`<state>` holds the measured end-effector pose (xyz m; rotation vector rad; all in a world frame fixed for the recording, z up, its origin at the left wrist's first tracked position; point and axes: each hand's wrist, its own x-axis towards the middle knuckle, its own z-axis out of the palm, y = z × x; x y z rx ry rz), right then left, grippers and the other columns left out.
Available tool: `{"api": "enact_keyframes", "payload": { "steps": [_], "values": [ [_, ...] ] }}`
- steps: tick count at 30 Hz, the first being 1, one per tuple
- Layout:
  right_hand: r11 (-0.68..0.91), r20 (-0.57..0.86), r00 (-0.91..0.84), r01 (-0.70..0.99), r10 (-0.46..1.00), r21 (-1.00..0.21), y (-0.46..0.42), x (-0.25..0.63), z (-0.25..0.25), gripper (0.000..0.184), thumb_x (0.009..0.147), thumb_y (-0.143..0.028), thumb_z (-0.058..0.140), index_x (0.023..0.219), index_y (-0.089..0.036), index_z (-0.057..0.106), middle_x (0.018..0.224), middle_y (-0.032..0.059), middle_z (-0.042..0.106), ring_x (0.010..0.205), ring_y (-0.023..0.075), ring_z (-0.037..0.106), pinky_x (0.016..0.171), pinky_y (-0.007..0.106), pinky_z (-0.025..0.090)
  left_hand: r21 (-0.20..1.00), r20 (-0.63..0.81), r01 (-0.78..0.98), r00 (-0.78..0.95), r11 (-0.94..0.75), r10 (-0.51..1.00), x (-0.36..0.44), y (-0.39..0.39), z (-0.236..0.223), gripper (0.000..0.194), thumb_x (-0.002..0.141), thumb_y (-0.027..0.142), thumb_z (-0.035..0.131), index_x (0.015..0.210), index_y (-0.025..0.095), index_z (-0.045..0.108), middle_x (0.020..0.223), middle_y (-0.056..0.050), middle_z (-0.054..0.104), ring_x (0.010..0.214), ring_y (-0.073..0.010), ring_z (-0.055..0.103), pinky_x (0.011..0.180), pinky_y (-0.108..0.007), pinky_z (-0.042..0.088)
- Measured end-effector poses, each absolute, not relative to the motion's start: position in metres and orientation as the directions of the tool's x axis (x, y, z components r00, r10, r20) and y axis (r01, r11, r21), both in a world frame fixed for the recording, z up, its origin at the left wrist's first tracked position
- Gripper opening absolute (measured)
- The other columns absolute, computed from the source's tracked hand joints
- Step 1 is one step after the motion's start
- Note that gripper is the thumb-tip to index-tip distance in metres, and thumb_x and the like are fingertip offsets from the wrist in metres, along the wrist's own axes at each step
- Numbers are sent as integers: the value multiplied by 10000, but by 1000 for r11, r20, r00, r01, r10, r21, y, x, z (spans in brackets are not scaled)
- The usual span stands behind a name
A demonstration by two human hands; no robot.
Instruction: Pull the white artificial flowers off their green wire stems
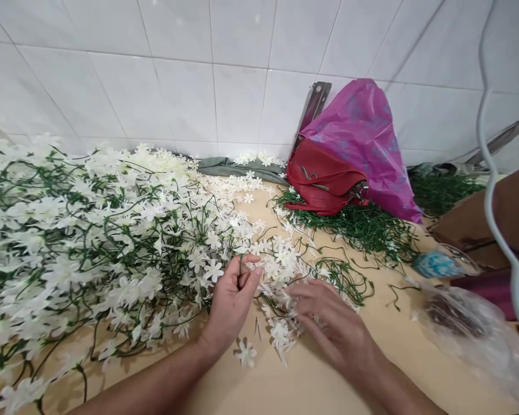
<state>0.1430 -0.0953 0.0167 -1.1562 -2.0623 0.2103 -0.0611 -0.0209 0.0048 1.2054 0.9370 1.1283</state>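
Note:
My left hand (233, 297) is closed, with a thin green artificial stem (241, 264) pinched in its curled fingers. Its fingertips are at the edge of a heap of loose white artificial blossoms (281, 256). Over the right side of that heap is my right hand (331, 314), slightly blurred, its thumb and fingers apart and its fingertips among white petals and thin white stamens. Whether those fingertips touch a petal I cannot tell. Between the hands on the table lie a white cluster (280, 333) and a single white flower (245, 353).
A large mass of white flowers on green stems (112, 242) covers the left side. Bare green stems (367, 230) lie under a red handbag (324, 173) and a pink plastic bag (363, 132). At right are a clear plastic bag (467, 328) and a hanging grey cable (488, 173).

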Motion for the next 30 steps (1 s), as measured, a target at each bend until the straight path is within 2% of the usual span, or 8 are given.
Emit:
{"api": "enact_keyframes", "payload": {
  "steps": [3,5,7,9,13,20,26,30],
  "values": [
    [316,465,32,691,885,-650,-79,148,26,80,966,-215,630,917,-271,659,1130,76,720,1073,258,687,879,426,547,996,46,-84,245,-26,968,-61,-21,5,280,954,455,654,1060,196,649,686,76,296,626,-125,313,592,-224,301],
    [209,432,166,690,886,-693,-57,150,29,89,940,-267,652,853,-253,662,1077,85,694,1043,266,672,874,428,530,997,63,-60,258,-49,964,-61,-21,6,266,966,444,634,1039,190,654,689,70,320,640,-129,337,608,-230,317],
    [153,405,205,705,891,-693,-34,150,29,78,878,-257,677,803,-236,675,1112,102,665,1093,285,639,850,411,522,996,76,-61,261,-62,962,-61,-20,6,259,963,441,632,1011,187,657,706,59,367,661,-132,372,623,-234,335],
    [110,307,167,691,937,-714,-17,147,28,78,840,-202,662,766,-228,669,979,69,661,906,242,647,756,365,511,995,83,-80,268,-63,960,-60,-19,5,256,952,438,646,992,185,656,742,42,434,700,-137,418,653,-237,363],
    [108,274,143,676,951,-729,-11,135,33,139,830,-159,632,711,-230,636,694,-8,634,657,186,576,638,309,446,992,57,-127,265,-24,963,-59,-18,1,257,940,431,668,1008,184,648,855,2,568,799,-151,508,713,-247,414],
    [171,305,241,453,921,-875,-36,104,46,103,864,-279,711,777,-226,699,749,4,700,712,188,600,702,320,467,977,19,-208,268,39,963,-59,-16,3,318,927,438,697,1114,187,636,1031,-37,671,916,-163,575,791,-253,468],
    [190,267,229,311,936,-931,-38,92,30,104,857,-297,747,796,-224,705,754,9,689,727,185,600,712,309,481,977,44,-212,244,9,969,-60,-16,4,310,906,480,706,923,176,642,758,32,572,685,-121,487,676,-234,438],
    [237,283,276,190,919,-953,-34,98,22,145,859,-334,751,833,-227,656,944,41,680,849,189,619,771,304,496,986,37,-165,202,-3,979,-59,-16,5,316,889,484,703,861,184,607,654,61,493,630,-116,447,624,-227,398]
  ]
}}
